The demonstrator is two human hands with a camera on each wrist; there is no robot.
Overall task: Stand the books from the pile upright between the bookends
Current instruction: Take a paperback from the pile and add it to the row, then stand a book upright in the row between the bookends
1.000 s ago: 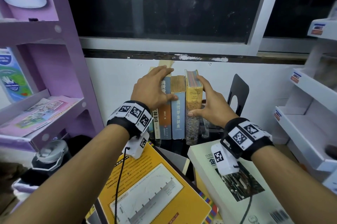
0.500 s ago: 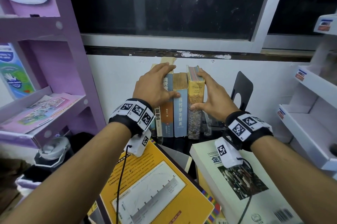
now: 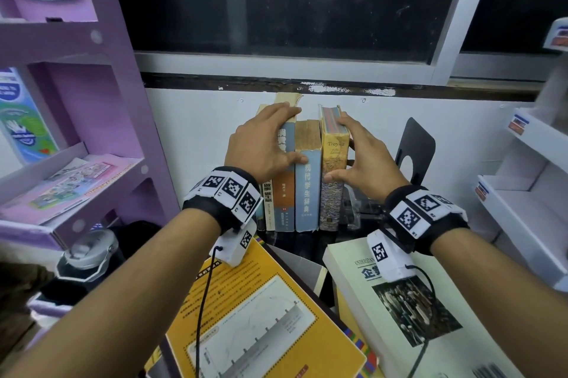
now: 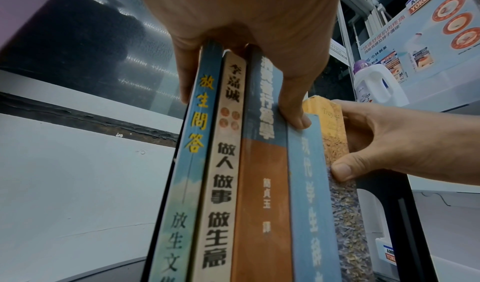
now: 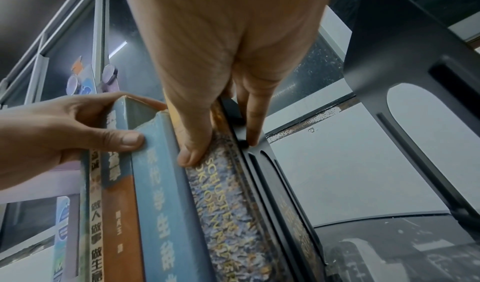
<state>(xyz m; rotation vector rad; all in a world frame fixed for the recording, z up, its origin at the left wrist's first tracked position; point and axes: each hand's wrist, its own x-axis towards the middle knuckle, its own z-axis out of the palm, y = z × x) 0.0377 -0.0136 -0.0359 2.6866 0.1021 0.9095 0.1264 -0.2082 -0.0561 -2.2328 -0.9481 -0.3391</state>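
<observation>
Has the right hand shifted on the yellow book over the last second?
No. The right hand grips the yellow book at the same spot, left of the black bookend; only the head camera moved.

Upright books (image 3: 302, 174) stand left of the bookend (image 3: 415, 147), flat books (image 3: 264, 316) in front.

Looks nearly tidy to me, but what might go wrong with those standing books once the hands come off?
1. The right bookend stands apart from the yellow book, so nothing but the right hand props that side; released, the row may tip right.
2. The left hand grips the left books; pulling away carelessly could drag one out.
3. The pile lies just in front; a toppling book might land on it.
</observation>
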